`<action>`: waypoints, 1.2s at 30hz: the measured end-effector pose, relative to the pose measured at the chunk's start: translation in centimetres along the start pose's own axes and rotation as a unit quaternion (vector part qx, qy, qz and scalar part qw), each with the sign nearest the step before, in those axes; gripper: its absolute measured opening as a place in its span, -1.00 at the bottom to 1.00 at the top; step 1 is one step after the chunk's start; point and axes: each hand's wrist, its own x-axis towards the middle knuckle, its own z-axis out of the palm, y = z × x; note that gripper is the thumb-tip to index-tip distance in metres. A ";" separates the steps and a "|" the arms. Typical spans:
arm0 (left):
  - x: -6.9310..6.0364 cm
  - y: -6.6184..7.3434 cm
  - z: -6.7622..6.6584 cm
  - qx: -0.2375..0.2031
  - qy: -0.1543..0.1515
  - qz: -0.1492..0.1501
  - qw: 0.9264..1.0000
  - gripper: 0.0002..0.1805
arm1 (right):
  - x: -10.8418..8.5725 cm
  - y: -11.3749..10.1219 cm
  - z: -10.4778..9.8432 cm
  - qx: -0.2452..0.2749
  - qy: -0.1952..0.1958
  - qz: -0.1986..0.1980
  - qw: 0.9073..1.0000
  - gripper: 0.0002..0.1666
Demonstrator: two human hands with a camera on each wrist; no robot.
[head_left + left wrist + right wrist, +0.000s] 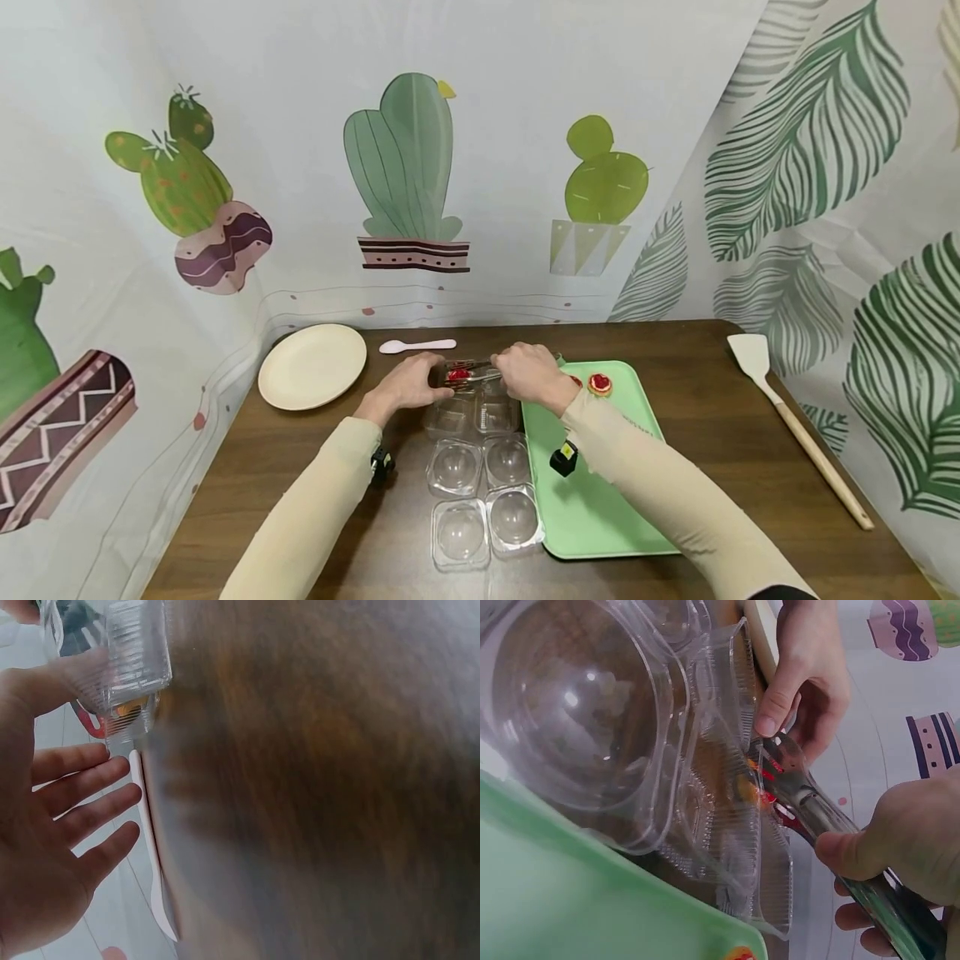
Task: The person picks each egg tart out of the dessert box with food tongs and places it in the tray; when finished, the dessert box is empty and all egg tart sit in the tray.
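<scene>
My right hand grips metal tongs whose tips reach into a clear plastic container. At the tips, in a far-left compartment, is a small tart with a red topping; the tongs partly cover it. I cannot tell whether they pinch it. My left hand is at the container's far left edge, its thumb by the plastic near the tong tips. In the left wrist view, the left fingers are spread and nearly straight. The container's domed lid lies opened toward me.
A green tray on the right carries a red-topped tart and another partly hidden by my right hand. A cream plate and pink spoon lie at the back left. A white spatula with a wooden handle lies far right.
</scene>
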 end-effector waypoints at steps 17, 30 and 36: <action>0.2 0.2 0.3 0.002 0.005 -0.006 1.000 -0.30 | -0.6 0.4 0.3 0.015 0.017 -0.002 1.000 -0.75; 0.2 0.2 0.3 0.002 0.005 -0.010 1.000 -0.26 | -0.8 0.3 -0.2 -0.008 0.007 -0.003 1.000 -0.59; 0.3 0.4 0.1 0.007 0.003 -0.012 1.000 -0.28 | -0.6 -0.1 -0.3 -0.024 0.007 -0.007 1.000 -0.68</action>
